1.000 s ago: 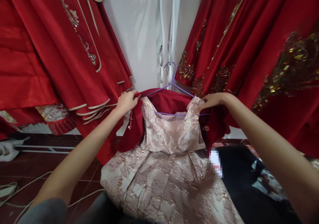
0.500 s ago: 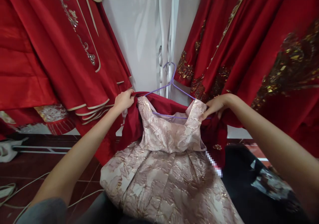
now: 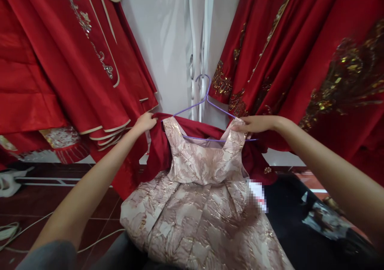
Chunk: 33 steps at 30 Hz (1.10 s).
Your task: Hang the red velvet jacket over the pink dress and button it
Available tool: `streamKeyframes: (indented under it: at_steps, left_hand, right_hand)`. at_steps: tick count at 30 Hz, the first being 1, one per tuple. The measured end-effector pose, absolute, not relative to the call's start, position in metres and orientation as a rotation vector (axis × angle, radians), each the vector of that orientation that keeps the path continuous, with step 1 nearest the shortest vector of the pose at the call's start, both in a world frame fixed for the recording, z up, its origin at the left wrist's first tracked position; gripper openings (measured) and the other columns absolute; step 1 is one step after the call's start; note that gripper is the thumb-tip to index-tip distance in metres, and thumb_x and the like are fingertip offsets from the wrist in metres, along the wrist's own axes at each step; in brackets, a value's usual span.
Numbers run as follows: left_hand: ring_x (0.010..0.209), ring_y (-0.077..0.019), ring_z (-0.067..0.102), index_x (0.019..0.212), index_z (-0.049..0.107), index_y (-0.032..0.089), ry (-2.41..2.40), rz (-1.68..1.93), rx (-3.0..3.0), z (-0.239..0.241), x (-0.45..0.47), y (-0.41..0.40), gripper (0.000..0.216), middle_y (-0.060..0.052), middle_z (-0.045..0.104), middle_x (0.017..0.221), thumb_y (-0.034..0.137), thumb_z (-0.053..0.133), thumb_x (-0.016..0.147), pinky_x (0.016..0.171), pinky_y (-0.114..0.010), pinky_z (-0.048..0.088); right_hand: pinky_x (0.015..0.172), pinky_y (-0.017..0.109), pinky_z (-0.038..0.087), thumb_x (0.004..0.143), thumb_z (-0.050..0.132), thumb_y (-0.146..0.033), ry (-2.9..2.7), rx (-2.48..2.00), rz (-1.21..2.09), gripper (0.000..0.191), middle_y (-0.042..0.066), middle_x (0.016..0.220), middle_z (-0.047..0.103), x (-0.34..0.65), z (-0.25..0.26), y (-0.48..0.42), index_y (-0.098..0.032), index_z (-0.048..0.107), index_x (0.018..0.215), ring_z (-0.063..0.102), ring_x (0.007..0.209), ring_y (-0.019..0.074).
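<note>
Red satin garments hang to either side of the view, the left set (image 3: 54,62) edged with cream piping and silver beadwork, the right set (image 3: 276,54) worked in gold, and between them stand white doors (image 3: 159,42). Below lies a floor (image 3: 21,210) of dark red tiles, with a white metal frame (image 3: 57,181) on it at the left. Across the lower middle spreads the pale pink brocade dress (image 3: 207,214), its pleated skirt toward the viewer and its bodice and straps farther off. Black material (image 3: 297,218) lies just to the right of the skirt, bearing a clear and white packet (image 3: 325,222). Dark red cloth (image 3: 160,154) sits behind the bodice and shows beyond both straps. A purple wire hanger (image 3: 207,97) is inside the dress, its shoulders under the straps and its hook raised before the doors. The left hand (image 3: 146,121) grips the edge of the dark red cloth, beside the hanger's end. The right hand (image 3: 252,125) has its fingers on the opposite strap; whether they also hold the cloth behind cannot be told. A blurred white tag (image 3: 257,196) rests beside the waist.
</note>
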<state>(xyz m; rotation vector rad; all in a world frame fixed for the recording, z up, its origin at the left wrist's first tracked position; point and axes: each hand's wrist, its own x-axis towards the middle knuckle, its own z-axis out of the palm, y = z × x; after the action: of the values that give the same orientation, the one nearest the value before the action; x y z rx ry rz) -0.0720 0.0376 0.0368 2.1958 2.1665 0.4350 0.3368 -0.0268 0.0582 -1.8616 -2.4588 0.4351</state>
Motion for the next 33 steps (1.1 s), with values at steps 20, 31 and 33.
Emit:
streamKeyframes:
  at_steps: [20, 31, 33]
  left_hand:
    - [0.091, -0.0199, 0.064, 0.101, 0.065, 0.017, 1.539, 0.381, 2.633, 0.043, -0.036, -0.003, 0.031, -0.008, 0.071, 0.097, 0.038, 0.049, 0.084, 0.085, -0.032, 0.048]
    - [0.117, -0.0195, 0.057, 0.122, 0.059, 0.026, 1.540, 0.372, 2.866, 0.025, -0.042, 0.036, 0.040, -0.001, 0.069, 0.114, 0.040, 0.034, 0.095, 0.111, -0.038, 0.029]
    - [0.123, -0.0200, 0.053, 0.120, 0.061, 0.026, 1.582, 0.486, 2.876, 0.024, -0.047, 0.032, 0.040, -0.001, 0.070, 0.112, 0.039, 0.032, 0.095, 0.105, -0.035, 0.037]
  right_hand:
    - [0.075, 0.032, 0.046, 0.090, 0.044, -0.043, -2.126, -1.881, -0.123, 0.034, 0.011, 0.096, 0.069, 0.328, 0.042, -0.044, -0.018, 0.054, 0.110, 0.065, 0.088, 0.0263]
    - [0.077, 0.035, 0.048, 0.089, 0.045, -0.039, -1.921, -1.909, -0.316, 0.031, 0.007, 0.099, 0.072, 0.317, 0.046, -0.066, -0.025, 0.065, 0.109, 0.065, 0.092, 0.0270]
    - [0.076, 0.036, 0.048, 0.090, 0.042, -0.039, -1.903, -1.942, -0.363, 0.033, 0.009, 0.098, 0.072, 0.316, 0.045, -0.064, -0.024, 0.066, 0.108, 0.066, 0.090, 0.0276]
